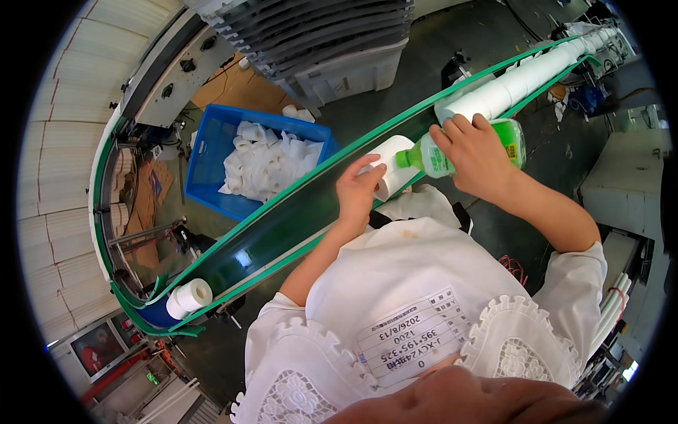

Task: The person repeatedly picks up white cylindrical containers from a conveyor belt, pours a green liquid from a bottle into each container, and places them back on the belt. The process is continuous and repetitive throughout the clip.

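Note:
My left hand [359, 192] rests on the end of a white paper roll [393, 164] lying on the green-edged conveyor [282, 219]. My right hand [477, 157] grips a green plastic bottle [466, 147] laid sideways, its nozzle touching the roll's end. Behind the bottle a line of white rolls [522, 81] runs up the conveyor to the top right. A single white roll [189, 297] sits at the conveyor's lower left end.
A blue crate [212, 152] holding several loose white rolls stands on the floor left of the conveyor. A grey machine [332, 42] is at the top. White stacked panels [56, 141] fill the left side. A pale cabinet [625, 184] stands at right.

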Available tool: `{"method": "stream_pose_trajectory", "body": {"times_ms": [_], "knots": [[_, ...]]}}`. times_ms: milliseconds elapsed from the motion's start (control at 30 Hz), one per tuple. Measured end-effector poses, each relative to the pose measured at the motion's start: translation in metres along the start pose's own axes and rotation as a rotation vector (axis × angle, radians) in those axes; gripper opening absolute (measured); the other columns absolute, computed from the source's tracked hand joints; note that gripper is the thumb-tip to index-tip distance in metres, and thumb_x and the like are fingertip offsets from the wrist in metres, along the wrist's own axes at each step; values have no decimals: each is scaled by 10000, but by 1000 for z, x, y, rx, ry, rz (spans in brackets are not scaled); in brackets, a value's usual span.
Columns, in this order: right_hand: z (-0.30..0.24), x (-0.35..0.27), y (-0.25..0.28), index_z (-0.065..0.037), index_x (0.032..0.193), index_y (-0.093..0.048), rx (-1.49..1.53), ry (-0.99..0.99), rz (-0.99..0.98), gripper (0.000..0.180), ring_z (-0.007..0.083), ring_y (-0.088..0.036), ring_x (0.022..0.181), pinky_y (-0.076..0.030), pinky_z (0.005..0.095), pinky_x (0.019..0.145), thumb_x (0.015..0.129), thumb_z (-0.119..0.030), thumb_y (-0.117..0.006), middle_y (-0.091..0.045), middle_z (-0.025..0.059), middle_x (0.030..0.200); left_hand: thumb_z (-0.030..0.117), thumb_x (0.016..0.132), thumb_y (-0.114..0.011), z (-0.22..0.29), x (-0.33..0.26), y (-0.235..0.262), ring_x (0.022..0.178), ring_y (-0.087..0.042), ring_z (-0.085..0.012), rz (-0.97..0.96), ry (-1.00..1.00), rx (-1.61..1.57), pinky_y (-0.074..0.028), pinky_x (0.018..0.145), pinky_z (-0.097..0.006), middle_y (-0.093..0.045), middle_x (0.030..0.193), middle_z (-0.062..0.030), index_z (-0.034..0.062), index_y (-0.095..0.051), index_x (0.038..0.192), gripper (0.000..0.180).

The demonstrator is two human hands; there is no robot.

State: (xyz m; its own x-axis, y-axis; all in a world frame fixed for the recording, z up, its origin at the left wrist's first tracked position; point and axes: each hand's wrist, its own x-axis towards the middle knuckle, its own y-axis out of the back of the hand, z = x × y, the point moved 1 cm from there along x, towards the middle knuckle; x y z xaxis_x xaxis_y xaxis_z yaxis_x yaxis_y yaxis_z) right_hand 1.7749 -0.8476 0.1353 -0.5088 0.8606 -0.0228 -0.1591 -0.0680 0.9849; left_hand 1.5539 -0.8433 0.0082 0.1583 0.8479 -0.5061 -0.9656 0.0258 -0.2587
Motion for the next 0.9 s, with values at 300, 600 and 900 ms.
{"method": "stream_pose_trajectory", "body": {"times_ms": [300,600,900], "knots": [[-24,17,20,-21,1061,-583,-116,140,-69,419,204,-510,969,-369,317,813,675,-139,-695,-563,62,950,93,907,-696,-6,0,4,782,-593,-69,-19,-50,-61,-504,726,-247,-669,901,-10,38,-676,1186,285],[-27,23,24,-19,1084,-598,-166,136,-47,458,203,-523,980,-393,322,835,658,-144,-710,-575,51,964,91,920,-680,-9,1,8,843,-608,-83,-44,-49,-87,-517,772,-261,-671,946,-32,25,-662,1208,295],[4,23,14,-8,1090,-591,-125,-24,-50,486,227,-540,1000,-398,339,832,629,-95,-720,-582,73,984,71,920,-675,-5,-1,14,861,-625,-111,-28,-62,-112,-530,770,-278,-675,997,-59,14,-655,1212,298]]}}
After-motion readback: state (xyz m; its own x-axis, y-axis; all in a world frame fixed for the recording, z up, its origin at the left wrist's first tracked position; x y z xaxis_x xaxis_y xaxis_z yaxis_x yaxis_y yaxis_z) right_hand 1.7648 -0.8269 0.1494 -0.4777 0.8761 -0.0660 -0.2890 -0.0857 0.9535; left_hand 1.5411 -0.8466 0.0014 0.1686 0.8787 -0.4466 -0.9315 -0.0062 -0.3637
